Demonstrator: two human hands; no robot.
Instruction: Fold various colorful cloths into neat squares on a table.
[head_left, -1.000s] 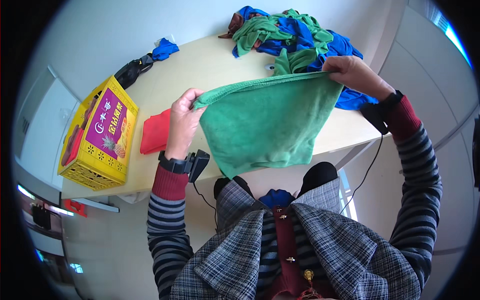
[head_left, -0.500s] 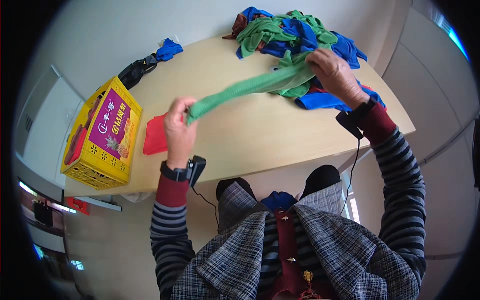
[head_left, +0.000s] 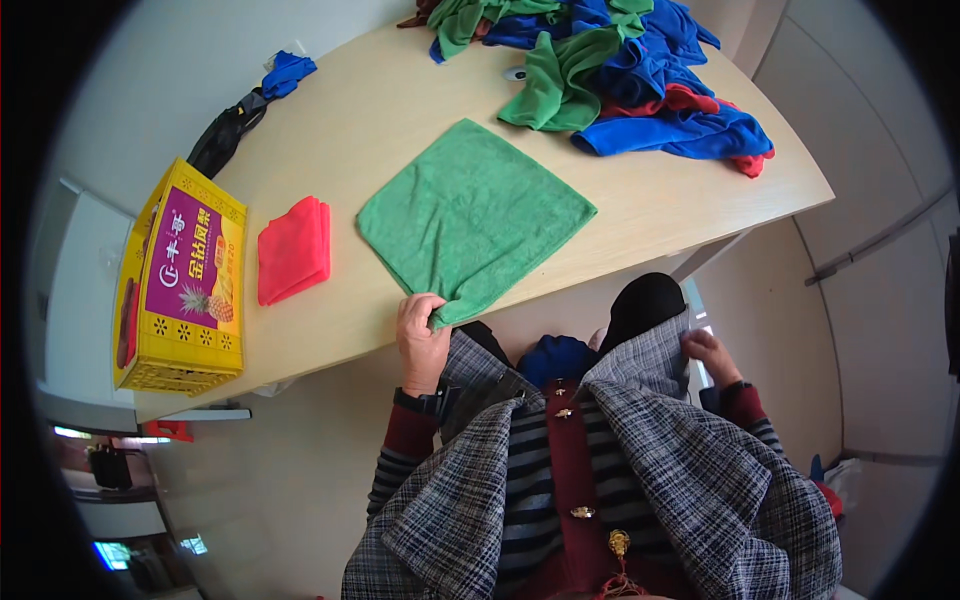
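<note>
Green cloth [head_left: 475, 215] lies spread flat as a square on the table [head_left: 650, 200], one corner hanging at the near edge. My left hand [head_left: 422, 340] has that near corner in its grip, thumb and fingers pinched on the fabric just past the table edge. My right hand [head_left: 712, 355] is off the table, low at my right side and touching the edge of my plaid jacket [head_left: 650, 350]; I cannot tell whether its grip is clenched or released.

Positions on the table:
- Red cloth [head_left: 292, 250], folded, lies just left of the green cloth, apart from it.
- Yellow box [head_left: 180, 280] with a purple top panel sits at the left end, near the red cloth.
- Cloth pile [head_left: 610, 70], a loose mix of green, blue and red pieces, occupies the far right part of the table, apart from the green cloth.
- Black item [head_left: 225, 135] with a blue cloth [head_left: 288, 72] at its far end lies at the far left edge.

Pale wood tabletop shows around all sides of the green cloth except the gripped corner.
</note>
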